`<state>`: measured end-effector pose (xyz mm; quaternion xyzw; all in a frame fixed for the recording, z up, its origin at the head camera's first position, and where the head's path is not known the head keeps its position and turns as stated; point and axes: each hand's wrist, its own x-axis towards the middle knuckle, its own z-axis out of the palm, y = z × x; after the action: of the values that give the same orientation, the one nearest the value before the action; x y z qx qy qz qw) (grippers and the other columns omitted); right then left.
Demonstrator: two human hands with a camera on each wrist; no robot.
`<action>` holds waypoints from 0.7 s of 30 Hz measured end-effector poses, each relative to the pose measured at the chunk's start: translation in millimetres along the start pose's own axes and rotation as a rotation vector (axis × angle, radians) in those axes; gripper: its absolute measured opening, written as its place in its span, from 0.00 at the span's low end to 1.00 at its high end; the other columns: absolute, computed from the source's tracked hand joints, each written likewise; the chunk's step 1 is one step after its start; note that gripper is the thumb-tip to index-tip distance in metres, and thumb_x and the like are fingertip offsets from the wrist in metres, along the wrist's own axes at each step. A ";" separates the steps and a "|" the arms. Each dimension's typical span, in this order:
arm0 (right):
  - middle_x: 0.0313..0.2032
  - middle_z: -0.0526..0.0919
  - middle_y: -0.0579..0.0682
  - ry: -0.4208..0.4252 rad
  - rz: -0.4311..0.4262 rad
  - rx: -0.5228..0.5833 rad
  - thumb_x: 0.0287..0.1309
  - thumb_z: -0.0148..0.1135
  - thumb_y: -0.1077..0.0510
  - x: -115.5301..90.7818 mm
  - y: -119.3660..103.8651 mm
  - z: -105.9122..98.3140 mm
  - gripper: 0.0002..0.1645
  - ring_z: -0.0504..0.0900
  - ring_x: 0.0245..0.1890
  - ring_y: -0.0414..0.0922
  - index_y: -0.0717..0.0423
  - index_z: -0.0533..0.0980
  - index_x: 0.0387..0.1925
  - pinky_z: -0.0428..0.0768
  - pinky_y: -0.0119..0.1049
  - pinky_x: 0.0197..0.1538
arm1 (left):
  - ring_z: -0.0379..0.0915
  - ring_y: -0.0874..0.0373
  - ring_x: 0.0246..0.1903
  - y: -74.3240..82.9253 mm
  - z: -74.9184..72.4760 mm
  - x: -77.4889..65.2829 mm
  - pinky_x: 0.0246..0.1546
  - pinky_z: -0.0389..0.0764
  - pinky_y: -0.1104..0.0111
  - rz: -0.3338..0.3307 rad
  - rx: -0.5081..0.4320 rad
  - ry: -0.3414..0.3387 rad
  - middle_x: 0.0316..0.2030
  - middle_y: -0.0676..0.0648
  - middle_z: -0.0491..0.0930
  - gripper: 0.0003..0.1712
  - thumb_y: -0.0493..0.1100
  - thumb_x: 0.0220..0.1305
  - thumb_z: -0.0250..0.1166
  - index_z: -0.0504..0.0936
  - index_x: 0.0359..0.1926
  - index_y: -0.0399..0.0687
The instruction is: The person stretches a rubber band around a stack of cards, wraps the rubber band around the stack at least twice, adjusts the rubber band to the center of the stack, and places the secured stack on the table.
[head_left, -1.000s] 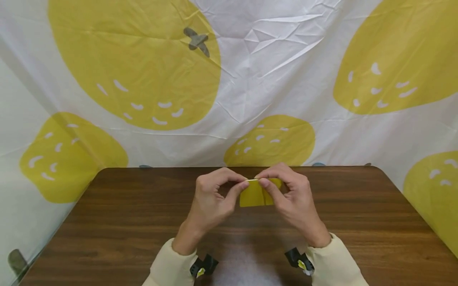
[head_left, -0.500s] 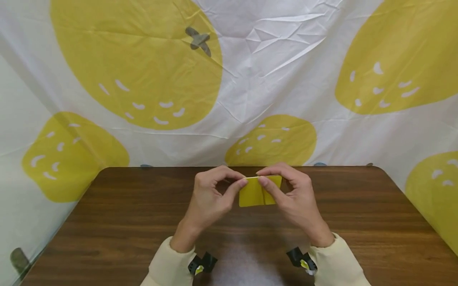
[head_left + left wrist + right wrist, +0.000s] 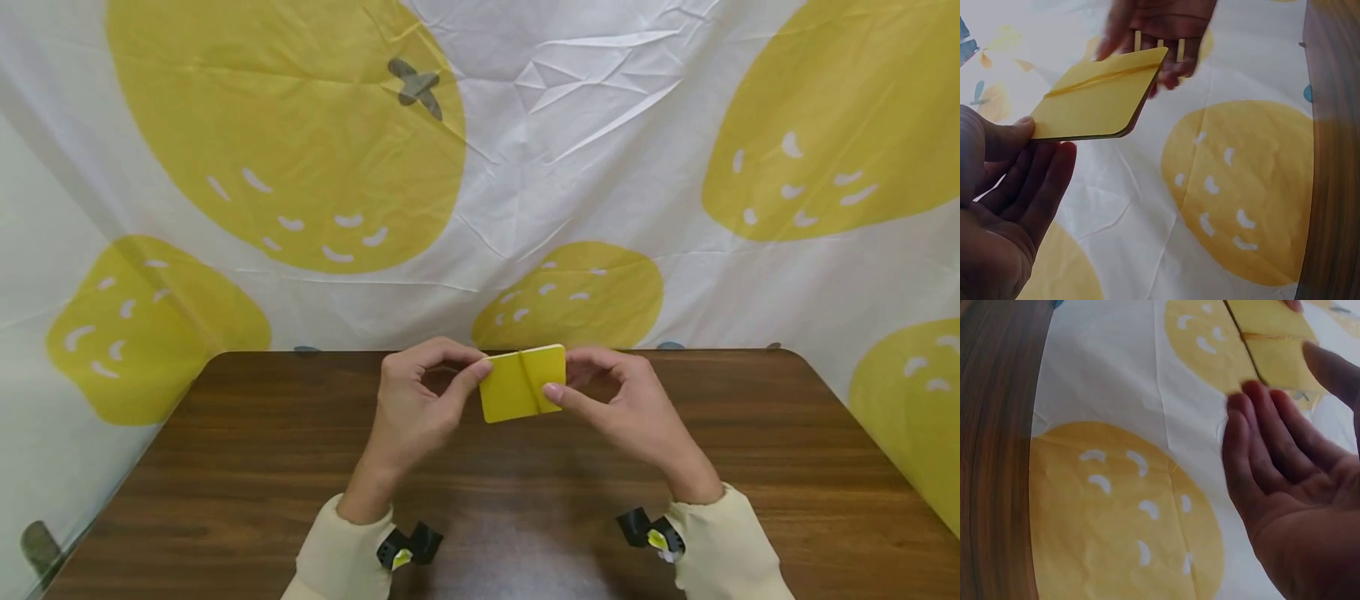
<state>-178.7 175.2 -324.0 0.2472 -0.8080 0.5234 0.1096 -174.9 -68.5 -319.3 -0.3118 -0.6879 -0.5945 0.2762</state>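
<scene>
A small yellow notebook (image 3: 506, 390) with rounded corners is held up above the table, its cover facing me and tilted. A yellow elastic band (image 3: 1107, 79) runs across the cover. My left hand (image 3: 420, 400) pinches the notebook's left upper corner, thumb on the front and fingers behind. On the other side is my right hand (image 3: 633, 408), its thumb overlapping the right edge in the head view. The right wrist view has its relaxed fingers (image 3: 1279, 434) spread beside the notebook (image 3: 1279, 359), not curled round it.
A brown wood-grain table (image 3: 247, 467) lies beneath both hands. Behind it hangs a white cloth (image 3: 517, 175) printed with large yellow fruit. Each wrist carries a black camera mount (image 3: 411, 546) by the pale sleeve.
Both hands pinched the notebook's top edge close together before. They have moved apart, the notebook has risen and shifted slightly left, its right end tilting up, and the right hand's pinch has loosened.
</scene>
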 end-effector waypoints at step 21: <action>0.29 0.88 0.50 0.010 0.044 0.038 0.61 0.71 0.64 0.4 -0.4 -1.9 0.03 0.86 0.28 0.44 0.61 0.85 0.35 0.82 0.35 0.32 | 0.84 0.50 0.36 4.9 -2.4 2.6 0.39 0.86 0.64 -0.348 -0.122 -0.067 0.39 0.40 0.85 0.13 0.33 0.61 0.73 0.85 0.46 0.32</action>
<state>-178.9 176.6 -322.7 0.2288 -0.8027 0.5421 0.0973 -172.9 -70.2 -313.8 -0.2238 -0.7029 -0.6632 0.1265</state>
